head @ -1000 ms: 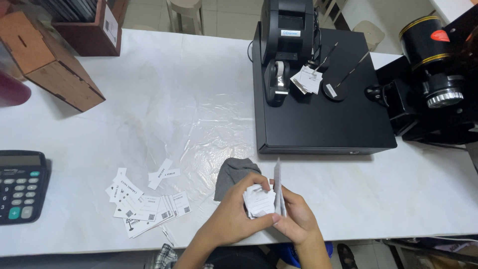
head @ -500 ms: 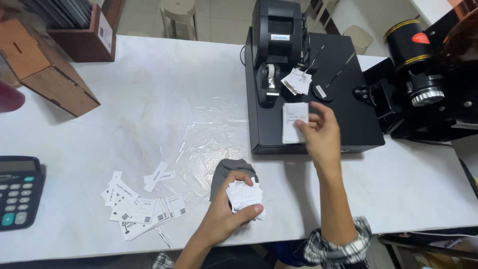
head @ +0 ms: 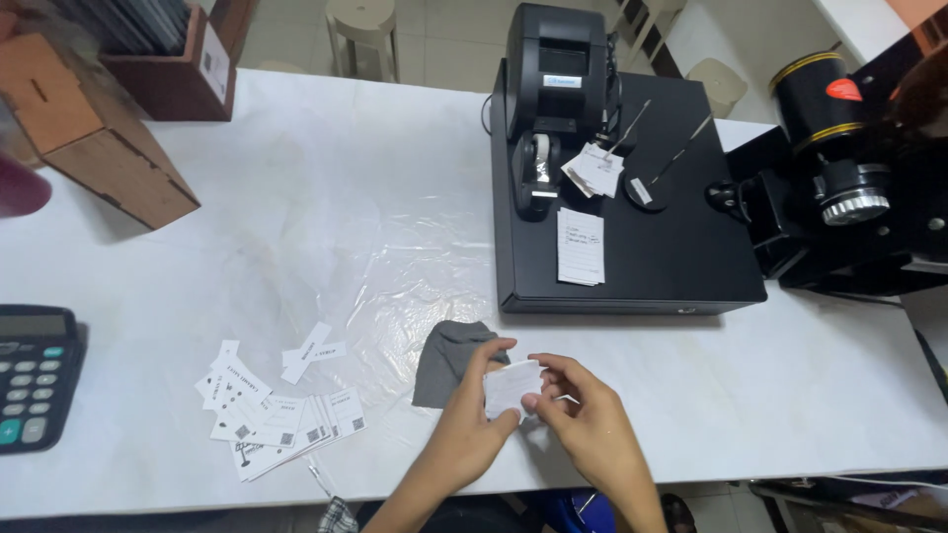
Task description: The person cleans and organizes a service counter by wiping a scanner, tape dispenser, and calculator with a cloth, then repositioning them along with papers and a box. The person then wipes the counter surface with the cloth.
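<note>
My left hand (head: 472,422) and my right hand (head: 581,415) meet near the table's front edge, both pinching a small stack of white paper slips (head: 511,386). A grey cloth (head: 444,359) lies just left of my left hand. A white printed slip (head: 581,246) rests flat on the black cash drawer (head: 681,259). A scatter of small printed white labels (head: 272,412) lies on the table to the left.
A black receipt printer (head: 555,74) sits on the drawer's back, with paper spikes beside it. A black grinder-like machine (head: 849,178) stands at right. A calculator (head: 32,375) lies at the left edge, wooden boxes (head: 94,148) at back left. Clear plastic sheet (head: 375,276) covers the middle.
My right hand has left a white slip on the cash drawer and come back to the stack held by my left hand. The view has shifted slightly.
</note>
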